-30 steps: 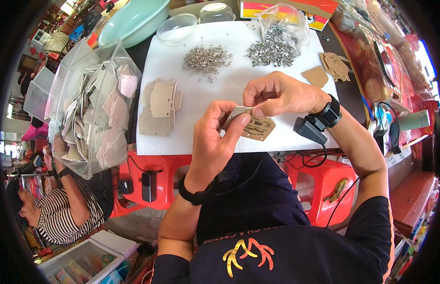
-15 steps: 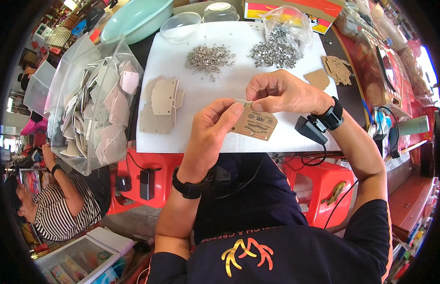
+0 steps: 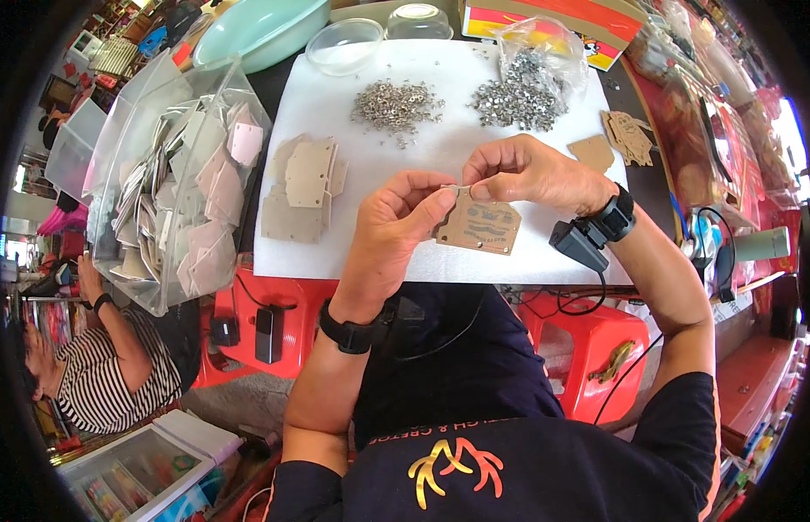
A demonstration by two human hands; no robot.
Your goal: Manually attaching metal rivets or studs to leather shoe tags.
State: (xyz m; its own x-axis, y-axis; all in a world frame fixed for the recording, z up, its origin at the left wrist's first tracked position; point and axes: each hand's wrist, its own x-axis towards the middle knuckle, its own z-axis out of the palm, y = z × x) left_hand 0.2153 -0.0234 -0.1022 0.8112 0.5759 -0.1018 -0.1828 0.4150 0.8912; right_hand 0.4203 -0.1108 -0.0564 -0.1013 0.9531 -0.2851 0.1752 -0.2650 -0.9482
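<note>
A thin brown printed plaque (image 3: 480, 226) with small holes along its edges is held up above the white foam sheet (image 3: 370, 261). My left hand (image 3: 400, 226) pinches its upper left corner between thumb and fingers. At its top edge, my right hand (image 3: 522, 178) is closed with thumb and forefinger pressed together; any small part between them is hidden. Beyond my hands lie a heap of small brass-coloured metal pieces (image 3: 396, 106) and a heap of silvery ones (image 3: 514, 103), the latter spilling from a clear plastic bag (image 3: 557, 52).
Grey-beige plates (image 3: 307, 174) lie stacked on the left of the sheet, brown plaques (image 3: 627, 137) at the right. A clear bin (image 3: 174, 187) of plates stands farther left. Bowls (image 3: 344, 45) and a pale green basin (image 3: 257, 35) stand behind. A co-worker (image 3: 117, 374) sits at left.
The plaque has turned slightly in my fingers, its face catching the light differently. Both hands keep their grip at its top edge. The whole view has shifted a little.
</note>
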